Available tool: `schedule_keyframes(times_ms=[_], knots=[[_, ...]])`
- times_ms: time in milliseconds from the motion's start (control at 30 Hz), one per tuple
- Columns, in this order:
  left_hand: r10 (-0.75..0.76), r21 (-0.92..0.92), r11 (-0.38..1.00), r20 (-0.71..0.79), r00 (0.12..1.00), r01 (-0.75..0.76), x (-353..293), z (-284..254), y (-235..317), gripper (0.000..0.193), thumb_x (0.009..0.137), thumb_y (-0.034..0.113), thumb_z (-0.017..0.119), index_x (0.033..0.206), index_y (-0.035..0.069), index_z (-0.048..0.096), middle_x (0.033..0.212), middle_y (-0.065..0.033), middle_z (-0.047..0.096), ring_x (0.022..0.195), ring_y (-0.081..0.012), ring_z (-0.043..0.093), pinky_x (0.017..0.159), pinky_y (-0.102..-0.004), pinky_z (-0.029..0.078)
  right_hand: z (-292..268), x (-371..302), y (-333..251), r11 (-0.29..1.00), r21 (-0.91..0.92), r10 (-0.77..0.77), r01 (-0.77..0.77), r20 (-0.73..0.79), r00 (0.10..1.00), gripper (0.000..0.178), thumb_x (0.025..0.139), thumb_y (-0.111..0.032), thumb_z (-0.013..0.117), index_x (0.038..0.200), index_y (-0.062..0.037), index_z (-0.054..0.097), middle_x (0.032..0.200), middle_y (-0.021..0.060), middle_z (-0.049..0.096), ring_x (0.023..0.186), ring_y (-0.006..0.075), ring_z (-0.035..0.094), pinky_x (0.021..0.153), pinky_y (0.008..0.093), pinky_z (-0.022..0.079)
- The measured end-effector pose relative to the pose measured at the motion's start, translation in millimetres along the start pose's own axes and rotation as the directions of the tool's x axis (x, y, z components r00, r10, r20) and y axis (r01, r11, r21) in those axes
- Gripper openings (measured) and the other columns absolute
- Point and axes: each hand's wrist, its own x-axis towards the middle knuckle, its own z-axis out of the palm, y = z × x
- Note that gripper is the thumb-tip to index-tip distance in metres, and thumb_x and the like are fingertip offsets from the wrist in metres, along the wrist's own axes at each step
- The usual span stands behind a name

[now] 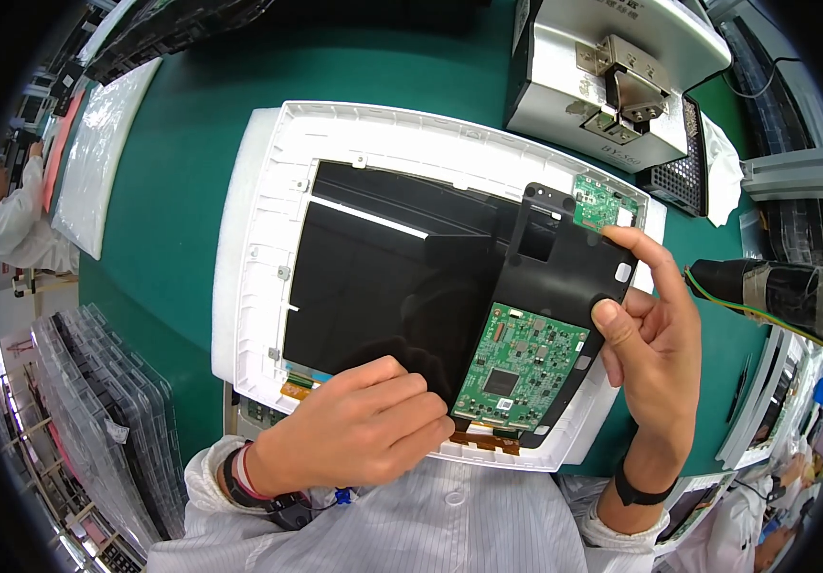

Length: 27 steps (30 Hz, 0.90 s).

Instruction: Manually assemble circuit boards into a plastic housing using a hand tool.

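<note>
A white plastic frame [268, 220] lies face down with a dark display panel [373, 286] inside it. My right hand [655, 334] pinches the right edge of a black mounting plate [559, 272] between thumb and fingers. The plate is tilted over the panel's right part. It carries a large green circuit board [524, 368], and a smaller green board [602, 202] shows at its top right. My left hand [363, 425] is closed over the panel's lower edge, beside the plate's lower left corner. Its fingertips are curled under, so what they hold is hidden. An orange flex cable [483, 441] runs below the large board.
White foam [230, 296] lies under the frame on the green mat [172, 277]. A silver machine [602, 86] stands at the back right. A taped black tube [765, 291] juts in from the right. Clear plastic trays [110, 420] are stacked at left. Other people work at both sides.
</note>
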Motion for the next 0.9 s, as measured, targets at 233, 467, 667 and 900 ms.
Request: schedule_keyframes(times_ms=[233, 467, 667, 900], knots=[[0.013, 0.001, 1.000, 0.016, 1.000, -0.013, -0.4, -1.3, -1.7, 0.012, 0.068, 0.011, 0.071, 0.079, 0.006, 0.068, 0.078, -0.0031, 0.063, 0.070, -0.0162, 0.059, 0.065, -0.0279, 0.045, 0.3, 0.4, 1.5, 1.000, -0.014, -0.008, 0.008, -0.002, 1.000, 0.045, 0.092, 0.000, 0.056, 0.135, -0.0023, 0.042, 0.079, 0.0062, 0.064, 0.047, 0.0001, 0.040, 0.040, 0.0177, 0.027], [0.069, 0.034, 0.997, 0.028, 0.997, -0.070, -1.3, -5.5, -2.3, 0.012, 0.068, 0.011, 0.072, 0.079, 0.006, 0.068, 0.080, -0.0016, 0.065, 0.072, -0.0145, 0.059, 0.065, -0.0272, 0.047, 4.3, -0.3, 1.6, 0.999, -0.042, -0.004, 0.002, -0.051, 0.999, 0.049, 0.093, -0.012, 0.063, 0.136, -0.0006, 0.042, 0.071, 0.0018, 0.059, 0.045, 0.0001, 0.037, 0.040, 0.0161, 0.025], [0.124, 0.016, 0.992, 0.062, 0.990, -0.126, 5.7, -5.0, -5.1, 0.013, 0.067, 0.010, 0.072, 0.079, 0.005, 0.069, 0.082, -0.0015, 0.064, 0.073, -0.0146, 0.058, 0.065, -0.0276, 0.047, -0.2, 2.3, -0.3, 0.990, -0.144, -0.026, 0.008, -0.123, 0.992, 0.038, 0.090, 0.004, 0.059, 0.127, 0.0005, 0.050, 0.063, -0.0040, 0.042, 0.047, 0.0005, 0.040, 0.042, 0.0184, 0.029], [0.051, -0.022, 0.999, 0.094, 0.994, -0.049, 9.9, -5.5, -6.3, 0.012, 0.067, 0.009, 0.071, 0.079, 0.005, 0.068, 0.079, -0.0011, 0.064, 0.071, -0.0153, 0.058, 0.065, -0.0284, 0.046, 3.5, 12.4, 5.7, 0.994, -0.105, -0.038, 0.027, -0.105, 0.994, 0.040, 0.091, -0.003, 0.062, 0.129, 0.0007, 0.050, 0.069, -0.0021, 0.046, 0.047, 0.0004, 0.038, 0.041, 0.0175, 0.026]])
